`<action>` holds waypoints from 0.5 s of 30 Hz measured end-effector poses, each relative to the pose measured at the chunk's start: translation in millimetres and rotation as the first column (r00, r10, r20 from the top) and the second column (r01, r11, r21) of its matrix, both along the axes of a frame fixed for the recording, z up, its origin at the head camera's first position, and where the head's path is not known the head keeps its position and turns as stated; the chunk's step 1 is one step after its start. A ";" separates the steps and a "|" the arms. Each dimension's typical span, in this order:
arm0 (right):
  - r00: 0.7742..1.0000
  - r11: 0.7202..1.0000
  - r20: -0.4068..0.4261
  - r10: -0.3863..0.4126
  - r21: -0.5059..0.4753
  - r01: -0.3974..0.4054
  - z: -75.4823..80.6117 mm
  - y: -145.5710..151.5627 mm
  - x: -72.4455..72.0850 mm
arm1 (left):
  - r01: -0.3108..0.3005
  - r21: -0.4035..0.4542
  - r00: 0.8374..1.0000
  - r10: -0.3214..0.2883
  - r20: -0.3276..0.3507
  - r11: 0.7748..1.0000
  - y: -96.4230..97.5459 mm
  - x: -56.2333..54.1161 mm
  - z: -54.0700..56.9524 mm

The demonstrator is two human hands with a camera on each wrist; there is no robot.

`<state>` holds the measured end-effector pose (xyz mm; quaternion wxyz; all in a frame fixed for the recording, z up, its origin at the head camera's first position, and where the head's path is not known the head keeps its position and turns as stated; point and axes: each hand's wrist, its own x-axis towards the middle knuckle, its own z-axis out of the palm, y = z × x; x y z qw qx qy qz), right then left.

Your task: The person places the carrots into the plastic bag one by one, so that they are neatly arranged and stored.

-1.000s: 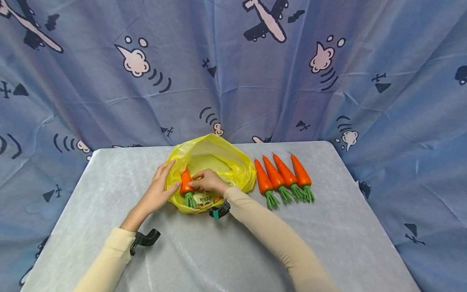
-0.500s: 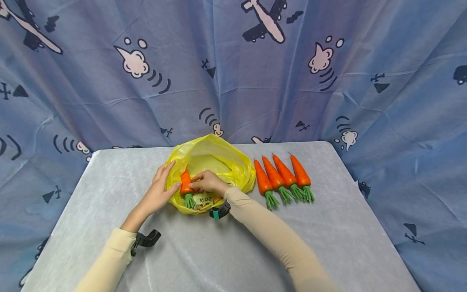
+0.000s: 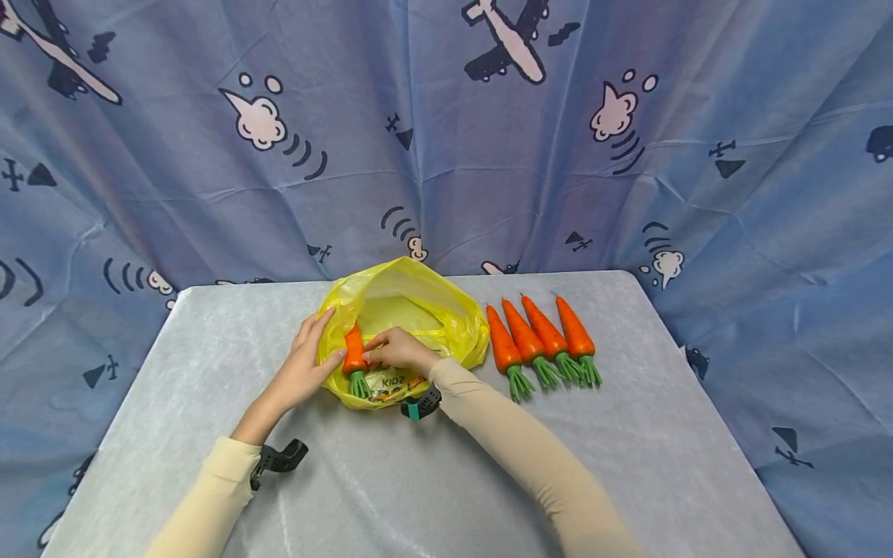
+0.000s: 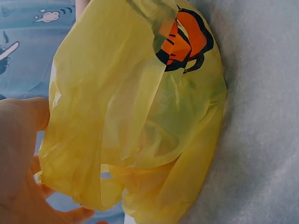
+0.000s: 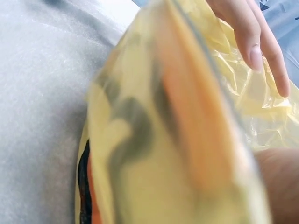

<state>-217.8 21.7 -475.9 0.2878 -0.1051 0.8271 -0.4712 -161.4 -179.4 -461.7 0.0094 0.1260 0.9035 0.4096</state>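
Note:
A yellow plastic bag stands at the middle back of the table, its mouth gaping toward me. My left hand holds the bag's left rim between thumb and fingers; in the left wrist view the bag's yellow side hides some fingertips. An orange carrot with a green top is at the left of the bag's mouth, tip away from me. Reaching in from the right, my right hand has curled fingers and pinches the carrot's right side. The right wrist view shows the bag's blurred front.
Several carrots lie side by side on the table just right of the bag, green tops toward me. A blue curtain with airplane prints hangs behind the table. Black wrist devices hang below both wrists.
The carrot in the bag has shifted slightly left, and the right hand's fingertips now overlap it less. The left hand, the bag and the carrots outside have stayed in place.

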 end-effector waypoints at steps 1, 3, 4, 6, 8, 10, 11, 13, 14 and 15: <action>1.000 1.000 0.000 -0.002 0.002 0.002 0.1 0.3 0.1 | 0.000 0.000 1.000 0.000 -0.001 1.000 0.1 0.0 0.2; 1.000 1.000 -0.001 -0.005 0.005 0.005 0.2 1.1 0.0 | 0.000 -0.001 1.000 0.000 -0.001 1.000 0.4 0.2 0.2; 1.000 1.000 -0.005 -0.007 0.014 0.007 0.3 1.6 -0.2 | -0.001 -0.002 1.000 0.001 -0.001 1.000 0.5 0.2 0.2; 1.000 1.000 -0.014 -0.009 0.028 0.009 1.4 3.1 -0.8 | -0.001 -0.003 1.000 0.001 -0.001 1.000 0.5 0.2 0.0; 1.000 0.999 -0.026 -0.012 0.040 0.013 4.8 5.2 -1.3 | -0.002 -0.003 1.000 0.002 -0.003 1.000 0.6 0.3 -0.1; 0.999 0.999 -0.037 -0.018 0.050 0.019 11.0 8.0 -1.3 | -0.001 -0.001 1.000 0.001 -0.004 1.000 0.8 0.3 0.0; 0.999 0.999 -0.042 -0.019 0.048 0.021 14.7 9.6 -1.7 | 0.000 0.000 1.000 0.000 -0.005 1.000 0.8 0.3 0.1; 0.998 0.999 -0.057 -0.016 0.050 0.019 23.7 13.7 -2.3 | 0.001 0.002 1.000 -0.001 -0.006 1.000 1.0 0.3 0.4; 0.997 0.998 -0.076 -0.010 0.055 0.014 28.6 15.9 -2.2 | 0.002 0.003 1.000 -0.002 -0.006 1.000 1.1 0.4 0.5; 0.996 0.998 -0.089 -0.004 0.055 0.009 33.0 18.7 -2.2 | 0.003 0.002 1.000 -0.003 -0.007 1.000 1.1 0.5 0.7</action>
